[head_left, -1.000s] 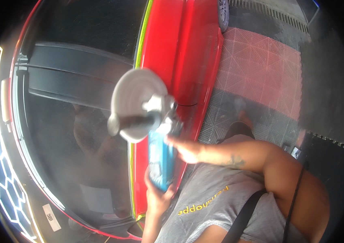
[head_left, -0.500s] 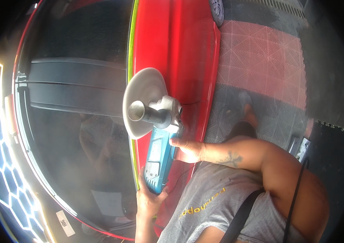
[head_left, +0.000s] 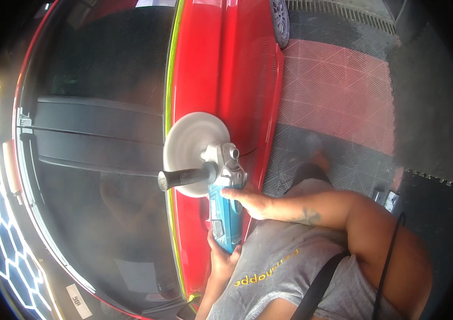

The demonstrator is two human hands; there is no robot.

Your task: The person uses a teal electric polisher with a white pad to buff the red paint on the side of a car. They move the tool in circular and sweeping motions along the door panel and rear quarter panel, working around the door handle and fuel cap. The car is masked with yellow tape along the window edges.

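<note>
Both my hands hold a blue rotary polisher (head_left: pixel 225 213) with a silver head and a black side handle (head_left: pixel 186 177). My right hand (head_left: pixel 250 201) wraps the body just behind the head. My left hand (head_left: pixel 223 261) cups the rear end of the body; some of its fingers are hidden underneath. Neither hand is on the side handle, which points left. The round pale grey pad (head_left: pixel 186 141) overlaps the red car panel (head_left: pixel 199 69) and the yellow-green masking tape (head_left: pixel 170 101) along the window edge. Whether the pad touches the paint, I cannot tell.
Dark side windows (head_left: pixel 103 224) fill the left, with a black pillar (head_left: pixel 98 136) between them. A black cord (head_left: pixel 386 266) hangs over my right arm. Red and grey grid floor tiles (head_left: pixel 338 90) lie right of the car. A wheel (head_left: pixel 279 24) shows at the top.
The polisher has shifted down and slightly right in the picture, and its pad has turned to show more of its round back. Both hands keep their hold. The view has shifted a little.
</note>
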